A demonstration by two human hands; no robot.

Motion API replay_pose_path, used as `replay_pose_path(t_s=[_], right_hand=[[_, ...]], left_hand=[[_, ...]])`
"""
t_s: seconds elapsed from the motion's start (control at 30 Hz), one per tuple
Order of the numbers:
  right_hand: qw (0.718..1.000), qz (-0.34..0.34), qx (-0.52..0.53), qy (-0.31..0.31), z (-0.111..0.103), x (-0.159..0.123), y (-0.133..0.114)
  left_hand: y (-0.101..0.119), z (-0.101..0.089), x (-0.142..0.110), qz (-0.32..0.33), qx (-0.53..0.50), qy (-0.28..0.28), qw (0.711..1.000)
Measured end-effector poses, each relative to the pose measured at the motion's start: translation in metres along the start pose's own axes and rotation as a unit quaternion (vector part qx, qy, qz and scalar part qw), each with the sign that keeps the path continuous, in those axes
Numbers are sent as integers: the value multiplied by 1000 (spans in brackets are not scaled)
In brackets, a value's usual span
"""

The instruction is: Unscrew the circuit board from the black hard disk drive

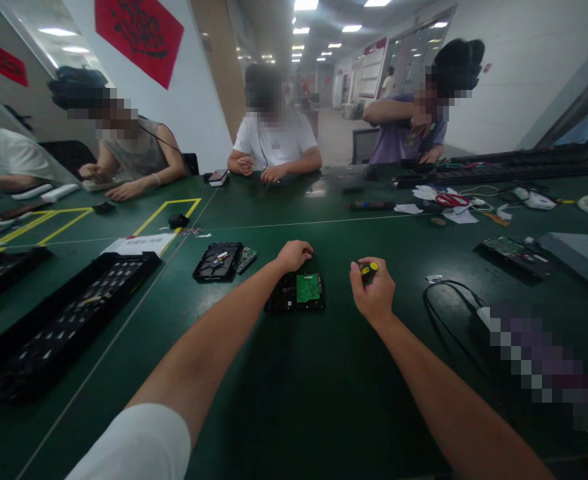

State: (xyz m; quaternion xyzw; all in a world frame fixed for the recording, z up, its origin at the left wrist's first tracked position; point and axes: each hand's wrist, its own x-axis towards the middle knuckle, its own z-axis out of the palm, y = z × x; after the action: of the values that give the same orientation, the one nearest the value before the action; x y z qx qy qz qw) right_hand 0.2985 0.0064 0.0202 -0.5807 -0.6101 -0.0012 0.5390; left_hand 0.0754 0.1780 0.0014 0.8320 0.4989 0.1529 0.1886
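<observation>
A hard drive [280, 300] lies on the green table in front of me, its green circuit board [309, 288] facing up. My left hand [295, 255] is at the drive's far edge with its fingers curled; whatever they hold, if anything, is hidden. To the right of the drive, my right hand [377, 293] is closed around a screwdriver [369, 271] with a black-and-yellow handle. Its shaft cannot be made out. Left of my left forearm sit another hard drive [217, 261] and a loose circuit board [247, 259] touching or close to its side.
Long black trays [74, 313] with small parts stand at the left. On the right are a drive with an exposed board [514, 259], a grey case [577, 255] and a black cable [437, 313]. Several people sit across the table [294, 400], near cables and paper scraps [457, 210].
</observation>
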Motion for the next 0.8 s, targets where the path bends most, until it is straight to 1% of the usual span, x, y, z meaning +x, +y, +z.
replay_pose_path(t_s=[0.17,0.4,0.57,0.73,0.8], right_hand=[[1000,-6,-3,6,1,0,0],[1000,0,-3,1,0,0,-2],[1000,-5,4,-12,0,0,-2],[1000,-14,5,2,-1,-1,-4],[1000,5,12,1,-1,-2,-5]], left_hand=[[3,0,0,-5,12,-3,1000],[11,3,-1,-2,19,-23,1000],[16,2,-4,8,16,-19,1000],[14,0,-6,22,-12,-12,1000],[11,0,-6,24,-29,-8,999]])
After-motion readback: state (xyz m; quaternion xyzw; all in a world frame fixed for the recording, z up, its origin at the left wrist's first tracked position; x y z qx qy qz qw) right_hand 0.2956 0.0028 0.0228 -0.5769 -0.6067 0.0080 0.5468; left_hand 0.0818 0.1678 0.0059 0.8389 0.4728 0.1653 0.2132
